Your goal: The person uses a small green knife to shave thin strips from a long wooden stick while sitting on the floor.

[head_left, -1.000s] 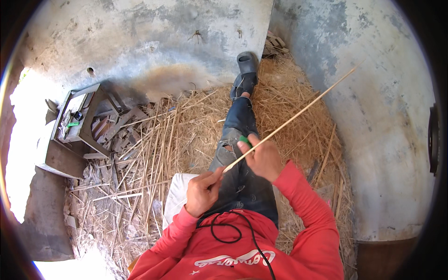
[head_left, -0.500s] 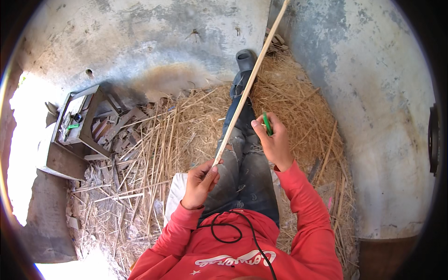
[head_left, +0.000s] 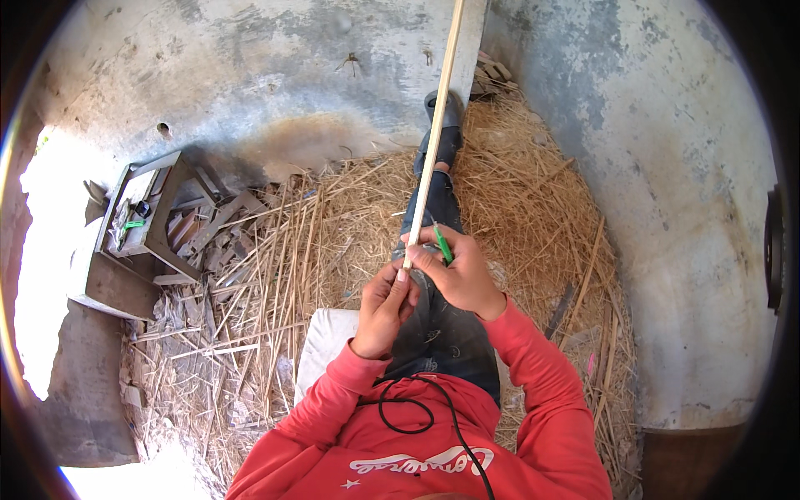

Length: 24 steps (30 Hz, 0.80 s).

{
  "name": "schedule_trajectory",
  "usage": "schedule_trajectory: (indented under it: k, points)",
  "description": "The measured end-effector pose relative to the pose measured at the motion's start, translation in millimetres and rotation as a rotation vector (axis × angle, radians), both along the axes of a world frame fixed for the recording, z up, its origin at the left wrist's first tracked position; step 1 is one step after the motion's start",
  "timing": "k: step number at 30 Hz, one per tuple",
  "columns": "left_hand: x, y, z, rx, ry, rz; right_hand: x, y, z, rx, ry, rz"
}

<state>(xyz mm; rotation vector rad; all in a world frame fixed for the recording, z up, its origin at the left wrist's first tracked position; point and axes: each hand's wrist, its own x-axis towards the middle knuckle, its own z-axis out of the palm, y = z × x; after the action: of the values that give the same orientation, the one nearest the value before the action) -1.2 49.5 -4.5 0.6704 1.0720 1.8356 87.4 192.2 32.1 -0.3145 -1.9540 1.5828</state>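
Straw-covered floor [head_left: 275, 275], grey wall. Left hand [head_left: 385, 304] + right hand [head_left: 458, 271] both clenched on long stick [head_left: 435, 137] base; stick's long axis points up/away, near vertical.

Both hands, left hand [head_left: 382, 310] and right hand [head_left: 461, 275], meet at centre, the cane [head_left: 436, 132] running toward twelve o'clock; wooden frame [head_left: 148, 218] at nine, straw [head_left: 275, 275] beneath.

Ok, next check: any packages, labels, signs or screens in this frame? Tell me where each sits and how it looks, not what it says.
No packages, signs or screens show.
Printed lettering: across the chest of the red sweatshirt, bottom centre; white curved script with a small white star beside it.
Nothing printed shows on the pale stick, the green-handled tool or the wooden stool at left.
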Motion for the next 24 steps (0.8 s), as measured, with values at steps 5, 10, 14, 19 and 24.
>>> schedule_trajectory:
  k: [5, 10, 14, 19, 24]
  points:
    - [-2.0, 11.2, -11.7, -0.046, 0.493, 0.081, 0.0, 7.5, 4.5, 0.140, -0.073, -0.035]
    - [-11.8, 2.2, 2.3, -0.094, 0.974, 0.454, 8.8, 23.6, 14.2, 0.425, -0.082, -0.186]
    - [-29.4, -0.6, 22.7, 0.075, 0.849, 0.605, 14.1, 26.7, 5.1, 0.465, -0.056, -0.169]
    - [-59.2, 7.2, 46.7, 0.193, 0.417, 0.373, 23.5, 24.2, -6.0, 0.473, -0.130, 0.024]
    - [-76.2, 1.9, 42.4, 0.192, 0.408, 0.340, 26.8, 22.1, -5.8, 0.194, -0.156, 0.083]
